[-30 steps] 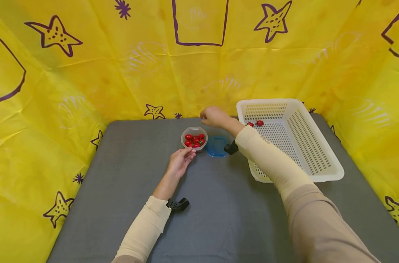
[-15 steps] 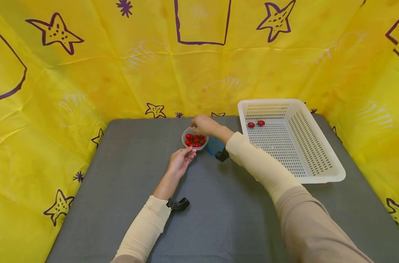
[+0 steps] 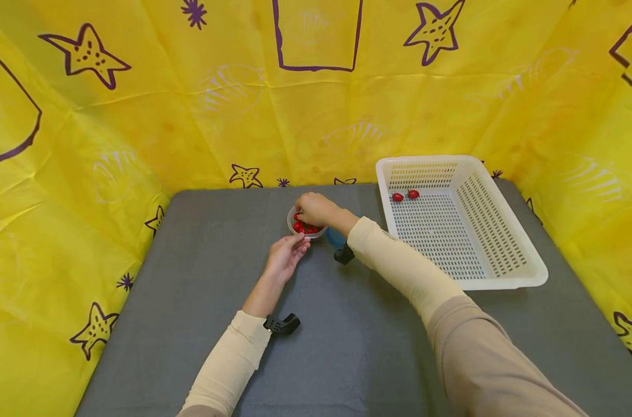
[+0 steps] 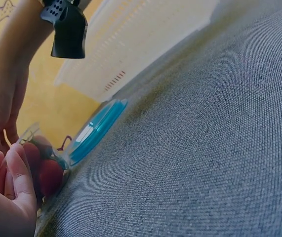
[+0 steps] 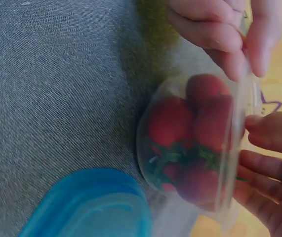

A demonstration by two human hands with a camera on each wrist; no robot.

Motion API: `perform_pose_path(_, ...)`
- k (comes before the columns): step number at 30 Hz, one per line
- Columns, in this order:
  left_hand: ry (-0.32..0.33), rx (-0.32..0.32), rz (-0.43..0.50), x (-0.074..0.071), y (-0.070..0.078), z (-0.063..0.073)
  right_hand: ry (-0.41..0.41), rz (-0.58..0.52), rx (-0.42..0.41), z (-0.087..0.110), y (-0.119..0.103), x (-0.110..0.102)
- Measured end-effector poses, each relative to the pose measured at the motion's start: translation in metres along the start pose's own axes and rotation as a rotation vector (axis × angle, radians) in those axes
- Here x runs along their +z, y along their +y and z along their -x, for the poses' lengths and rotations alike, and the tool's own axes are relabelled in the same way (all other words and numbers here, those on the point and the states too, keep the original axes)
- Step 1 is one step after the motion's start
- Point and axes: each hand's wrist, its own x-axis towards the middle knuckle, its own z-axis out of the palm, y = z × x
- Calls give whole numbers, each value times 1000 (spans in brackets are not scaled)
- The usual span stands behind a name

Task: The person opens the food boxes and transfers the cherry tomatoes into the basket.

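Small clear plastic tub, glossy red tomatoes inside; I'm right on it!
My left hand has the near rim pinched between thumb and fingers; over comes my right hand at the tub's mouth, thumb apart from the fingers; whether they grip a fruit, I cannot tell; a blue plastic lid lies just beside, on the grey cloth-covered table; and off to the right, a white slotted plastic basket holds two more tomatoes!
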Motion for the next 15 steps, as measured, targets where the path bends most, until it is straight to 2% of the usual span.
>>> perform_pose_path(15,9,6,-16,-1,0,-1,68,54,39,-2,0,19)
